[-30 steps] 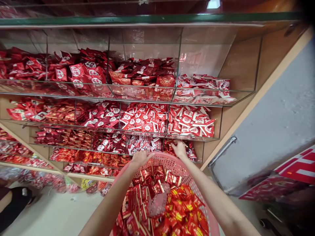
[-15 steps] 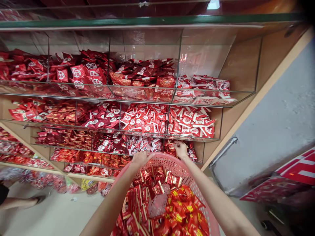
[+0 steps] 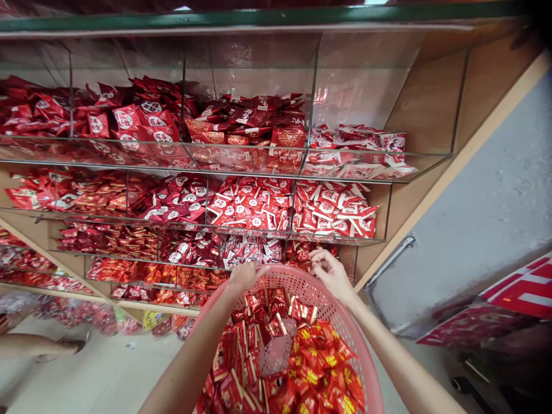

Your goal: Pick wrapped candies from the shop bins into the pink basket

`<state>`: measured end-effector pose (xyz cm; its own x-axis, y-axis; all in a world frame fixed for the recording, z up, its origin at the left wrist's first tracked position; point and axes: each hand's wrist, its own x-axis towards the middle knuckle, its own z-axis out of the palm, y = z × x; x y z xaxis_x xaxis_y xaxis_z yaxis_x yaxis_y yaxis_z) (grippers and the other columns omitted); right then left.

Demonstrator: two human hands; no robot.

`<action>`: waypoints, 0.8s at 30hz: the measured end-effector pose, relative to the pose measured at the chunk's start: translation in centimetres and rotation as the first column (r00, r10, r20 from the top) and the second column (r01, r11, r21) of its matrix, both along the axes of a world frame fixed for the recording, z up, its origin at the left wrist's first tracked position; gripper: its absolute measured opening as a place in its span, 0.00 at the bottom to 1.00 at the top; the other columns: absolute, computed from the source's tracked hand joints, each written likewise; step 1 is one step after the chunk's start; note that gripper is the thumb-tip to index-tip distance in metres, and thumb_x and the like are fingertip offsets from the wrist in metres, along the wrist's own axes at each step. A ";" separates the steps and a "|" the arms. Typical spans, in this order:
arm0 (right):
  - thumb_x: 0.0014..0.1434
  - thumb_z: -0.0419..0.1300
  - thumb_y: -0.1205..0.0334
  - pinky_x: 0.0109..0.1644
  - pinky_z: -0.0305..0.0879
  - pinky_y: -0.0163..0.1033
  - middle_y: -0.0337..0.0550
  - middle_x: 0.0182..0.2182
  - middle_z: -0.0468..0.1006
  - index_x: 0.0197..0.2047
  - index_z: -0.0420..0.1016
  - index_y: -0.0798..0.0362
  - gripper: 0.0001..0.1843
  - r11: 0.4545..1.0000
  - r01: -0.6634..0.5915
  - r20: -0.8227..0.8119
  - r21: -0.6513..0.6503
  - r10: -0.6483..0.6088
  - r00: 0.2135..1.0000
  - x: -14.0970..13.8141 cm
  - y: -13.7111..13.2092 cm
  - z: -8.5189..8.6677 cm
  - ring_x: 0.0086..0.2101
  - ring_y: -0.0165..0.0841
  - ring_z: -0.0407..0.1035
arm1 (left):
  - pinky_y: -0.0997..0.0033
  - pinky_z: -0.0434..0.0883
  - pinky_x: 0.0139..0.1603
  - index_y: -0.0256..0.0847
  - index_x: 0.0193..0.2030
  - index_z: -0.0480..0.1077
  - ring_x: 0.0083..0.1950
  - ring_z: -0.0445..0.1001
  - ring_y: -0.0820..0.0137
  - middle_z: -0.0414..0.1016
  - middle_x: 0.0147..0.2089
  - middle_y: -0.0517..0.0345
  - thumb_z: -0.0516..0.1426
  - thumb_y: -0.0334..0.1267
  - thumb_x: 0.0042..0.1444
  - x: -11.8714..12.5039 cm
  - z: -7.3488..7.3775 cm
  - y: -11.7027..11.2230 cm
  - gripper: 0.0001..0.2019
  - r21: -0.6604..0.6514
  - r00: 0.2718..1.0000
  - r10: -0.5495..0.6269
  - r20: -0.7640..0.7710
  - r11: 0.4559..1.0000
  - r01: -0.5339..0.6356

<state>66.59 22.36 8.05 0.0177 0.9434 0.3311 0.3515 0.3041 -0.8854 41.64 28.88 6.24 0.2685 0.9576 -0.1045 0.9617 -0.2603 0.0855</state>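
Note:
A pink perforated plastic basket (image 3: 340, 302) stands before me, holding dark red and gold wrapped packets (image 3: 235, 351) on the left and bright red packets with yellow print (image 3: 325, 368) on the right. My left hand (image 3: 245, 276) is closed over its far left rim. Just beyond the far right rim, my right hand (image 3: 332, 275) has its fingers curled together in front of a low shelf bin of red-gold packets (image 3: 297, 251). Whatever lies between those fingers is too small or hidden to make out.
Tiered shelves with clear dividers hold red packets (image 3: 250, 204) ahead. A glass shelf edge (image 3: 259, 17) crosses the top. To the right are a grey wall (image 3: 487, 190) and red-white boards (image 3: 524, 287). Another person's leg (image 3: 34, 346) shows at lower left, near bagged goods (image 3: 99, 316).
My right hand has drawn back from the low bin toward the basket rim, its fingers now curled. The left hand stays on the rim. The view has shifted slightly; the person's leg moved right.

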 end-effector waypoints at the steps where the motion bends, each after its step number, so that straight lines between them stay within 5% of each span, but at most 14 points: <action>1: 0.53 0.51 0.62 0.32 0.64 0.36 0.48 0.47 0.69 0.33 0.61 0.52 0.04 0.997 -0.069 -0.031 -0.038 0.068 0.997 -0.4 -0.7 0.2 0.27 0.26 0.66 | 0.59 0.68 0.42 0.40 0.45 0.71 0.43 0.75 0.56 0.77 0.40 0.43 0.31 0.65 0.53 0.0 0.0 0.0 0.39 -0.001 1.000 0.000 0.000 1.000 0.000; 5: 0.53 0.49 0.67 0.36 0.65 0.37 0.46 0.47 0.68 0.33 0.58 0.52 0.02 0.923 -0.344 -0.147 -0.173 0.321 0.936 -2.3 -2.8 0.3 0.30 0.27 0.68 | 0.59 0.68 0.41 0.40 0.45 0.71 0.42 0.75 0.56 0.77 0.39 0.44 0.30 0.65 0.53 0.0 -0.1 0.0 0.39 0.006 1.000 -0.003 0.003 1.000 0.003; 8: 0.52 0.51 0.69 0.39 0.63 0.36 0.44 0.43 0.69 0.33 0.59 0.52 0.04 0.861 -0.463 -0.074 -0.208 0.459 0.886 -3.5 -3.7 -0.1 0.36 0.29 0.66 | 0.59 0.68 0.41 0.40 0.44 0.71 0.42 0.75 0.56 0.77 0.39 0.44 0.30 0.65 0.52 -0.1 -0.2 0.1 0.40 0.013 1.000 -0.010 0.008 1.000 0.010; 16: 0.51 0.51 0.74 0.40 0.61 0.35 0.38 0.35 0.70 0.33 0.61 0.52 0.07 0.765 -0.577 0.045 -0.285 0.612 0.789 -5.0 -3.2 -2.9 0.35 0.28 0.63 | 0.61 0.67 0.44 0.42 0.46 0.70 0.45 0.74 0.58 0.77 0.42 0.45 0.34 0.66 0.52 -0.1 0.0 0.0 0.37 -0.017 1.000 0.017 0.019 1.000 -0.017; 24: 0.47 0.50 0.79 0.31 0.59 0.30 0.40 0.45 0.68 0.50 0.61 0.50 0.27 0.534 -0.680 0.062 -0.502 0.807 0.588 -5.0 -3.2 -4.0 0.30 0.24 0.61 | 0.59 0.68 0.44 0.40 0.45 0.71 0.45 0.74 0.56 0.77 0.41 0.44 0.30 0.65 0.53 -0.1 0.0 0.1 0.39 -0.010 1.000 0.000 0.014 1.000 0.000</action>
